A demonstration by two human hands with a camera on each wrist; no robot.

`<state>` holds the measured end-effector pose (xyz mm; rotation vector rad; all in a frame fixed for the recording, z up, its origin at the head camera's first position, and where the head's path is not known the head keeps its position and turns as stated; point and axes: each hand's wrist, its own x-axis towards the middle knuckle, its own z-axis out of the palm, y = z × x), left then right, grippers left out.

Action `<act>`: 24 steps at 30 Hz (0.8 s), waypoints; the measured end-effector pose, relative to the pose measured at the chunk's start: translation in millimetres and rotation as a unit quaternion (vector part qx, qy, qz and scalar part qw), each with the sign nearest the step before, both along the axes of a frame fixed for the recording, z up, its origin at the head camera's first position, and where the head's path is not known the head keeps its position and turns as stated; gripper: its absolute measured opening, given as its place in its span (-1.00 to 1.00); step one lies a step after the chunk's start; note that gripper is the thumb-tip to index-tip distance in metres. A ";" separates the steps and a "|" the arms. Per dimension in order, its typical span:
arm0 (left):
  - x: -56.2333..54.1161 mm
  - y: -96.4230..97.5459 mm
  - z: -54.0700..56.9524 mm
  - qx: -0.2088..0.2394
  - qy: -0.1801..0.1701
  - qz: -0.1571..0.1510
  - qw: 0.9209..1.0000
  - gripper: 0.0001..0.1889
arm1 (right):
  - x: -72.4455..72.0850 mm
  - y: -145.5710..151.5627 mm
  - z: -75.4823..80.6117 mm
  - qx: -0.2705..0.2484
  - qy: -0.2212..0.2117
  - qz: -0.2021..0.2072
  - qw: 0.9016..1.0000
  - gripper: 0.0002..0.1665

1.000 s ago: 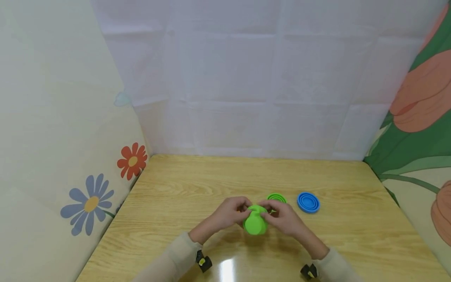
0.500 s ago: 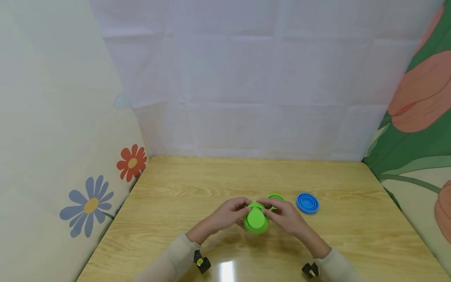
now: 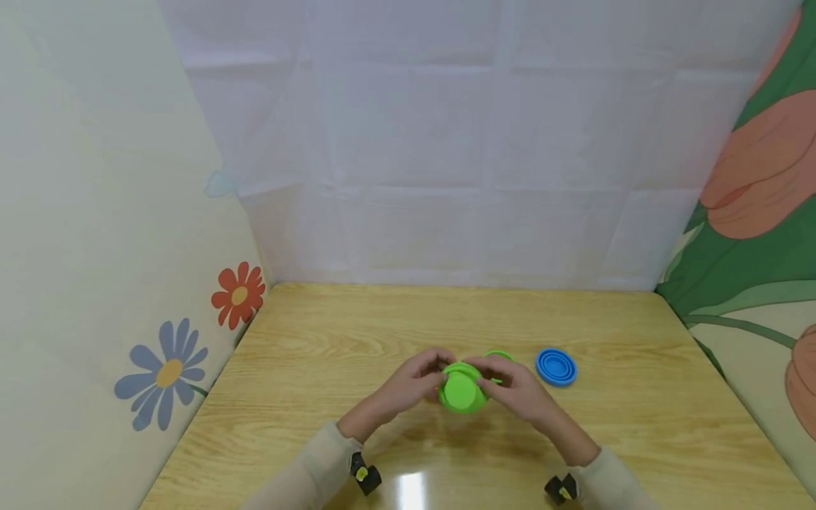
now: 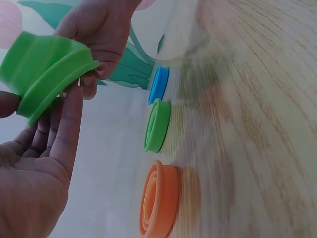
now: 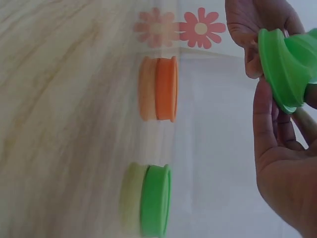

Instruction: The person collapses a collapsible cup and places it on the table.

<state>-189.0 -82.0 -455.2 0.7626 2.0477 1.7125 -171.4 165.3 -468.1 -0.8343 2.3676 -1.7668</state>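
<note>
A green collapsible cup (image 3: 462, 392) is held in the air between both hands, its flat base turned toward the head camera. My left hand (image 3: 408, 388) pinches its left side, with the thumb on the wall and the fingers under the rim. On the opposite side my right hand (image 3: 518, 389) grips it the same way. In the left wrist view the cup (image 4: 52, 69) shows a stepped wall, partly extended, above a wide rim. The right wrist view shows a fold dented into the wall of the cup (image 5: 285, 69).
On the wooden table (image 3: 357, 319), a blue collapsed cup (image 3: 557, 367) lies to the right. A second green collapsed cup (image 4: 157, 126) lies between it and an orange one (image 4: 166, 201), which is mostly hidden behind my left hand in the head view. A white cloth (image 3: 408, 142) hangs behind.
The held cup has tilted and risen slightly, and its wall, creased near the top a second ago, looks rounder around the base. Both hands keep their grip, the left shifting slightly upward.
</note>
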 end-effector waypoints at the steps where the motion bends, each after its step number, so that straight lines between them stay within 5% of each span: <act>1: 0.1 -0.6 0.6 0.003 -0.003 -0.006 1.000 -0.68 | -0.3 -0.3 0.9 0.006 0.003 0.003 1.000 -0.59; 6: 0.0 -0.4 1.8 0.006 -0.040 -0.017 0.999 -0.71 | -1.8 0.0 6.2 0.025 0.007 0.008 1.000 -0.62; 15: 0.5 0.3 1.6 -0.021 -0.037 0.058 0.997 -0.72 | -1.0 3.9 2.7 -0.027 -0.076 -0.002 0.997 -0.56; 18: 0.4 -0.5 1.9 -0.023 -0.040 0.042 0.998 -0.70 | -0.7 5.7 1.7 -0.038 -0.087 0.009 0.995 -0.56; 24: -1.9 0.2 -0.4 -0.055 -0.045 0.008 0.997 -0.69 | -0.8 4.1 6.6 0.019 -0.079 0.000 0.997 -0.60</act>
